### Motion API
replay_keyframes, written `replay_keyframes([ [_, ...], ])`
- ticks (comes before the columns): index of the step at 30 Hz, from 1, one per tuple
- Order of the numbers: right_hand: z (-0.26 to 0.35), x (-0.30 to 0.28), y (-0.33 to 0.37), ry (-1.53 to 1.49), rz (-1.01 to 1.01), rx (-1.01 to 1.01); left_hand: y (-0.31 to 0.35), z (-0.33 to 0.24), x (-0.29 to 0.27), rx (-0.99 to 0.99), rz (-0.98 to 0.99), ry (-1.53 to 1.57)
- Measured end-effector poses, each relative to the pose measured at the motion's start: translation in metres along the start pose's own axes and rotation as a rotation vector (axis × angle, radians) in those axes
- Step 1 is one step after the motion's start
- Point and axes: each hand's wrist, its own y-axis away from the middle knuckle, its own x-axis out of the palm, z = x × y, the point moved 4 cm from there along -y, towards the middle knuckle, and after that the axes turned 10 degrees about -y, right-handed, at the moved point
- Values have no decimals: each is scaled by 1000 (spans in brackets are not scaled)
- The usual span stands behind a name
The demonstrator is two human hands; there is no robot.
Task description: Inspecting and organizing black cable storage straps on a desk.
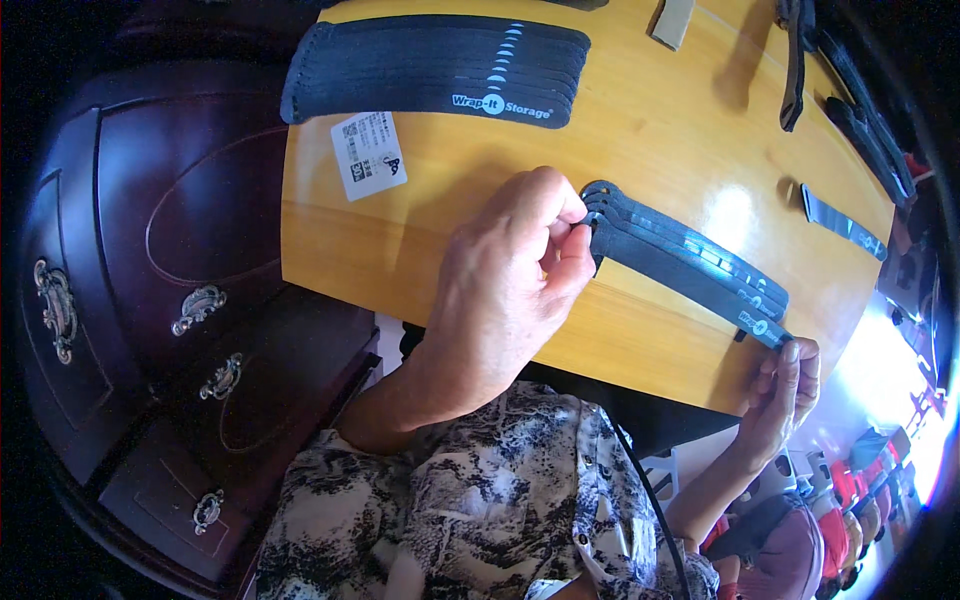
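Observation:
My left hand (pixel 505 275) pinches the holed end of a black storage strap (pixel 665 262) above the near part of the wooden table. At the strap's other end, to the right, my right hand (pixel 785 390) grips it between thumb and fingers, so it stretches out between both hands. Just behind lie a few similar black straps (pixel 690 235), overlapping one another. Farther off to the left is a larger fanned row of black straps (pixel 430 70) with white print. A white label (pixel 368 155) with a printed code lies in front of that row.
The yellow wooden table (pixel 400 240) has loose black straps (pixel 868 135) at its far right and another strap (pixel 843 222) by the right edge. A small beige strip (pixel 672 22) lies at the back. Dark wooden cabinets (pixel 190 220) stand left; seated people (pixel 800 530) appear lower right.

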Motion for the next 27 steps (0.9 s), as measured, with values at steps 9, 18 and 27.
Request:
replay_keyframes([
  [9,0,0,0,-5,3,-8,-3,-2,-1,41,28,-139],
  [18,0,6,-1,-11,21,-21,-6,-10,-4,-41,87,-164],
  [27,0,0,-1,23,-30,-41,-1,-9,4,-34,122,-57],
])
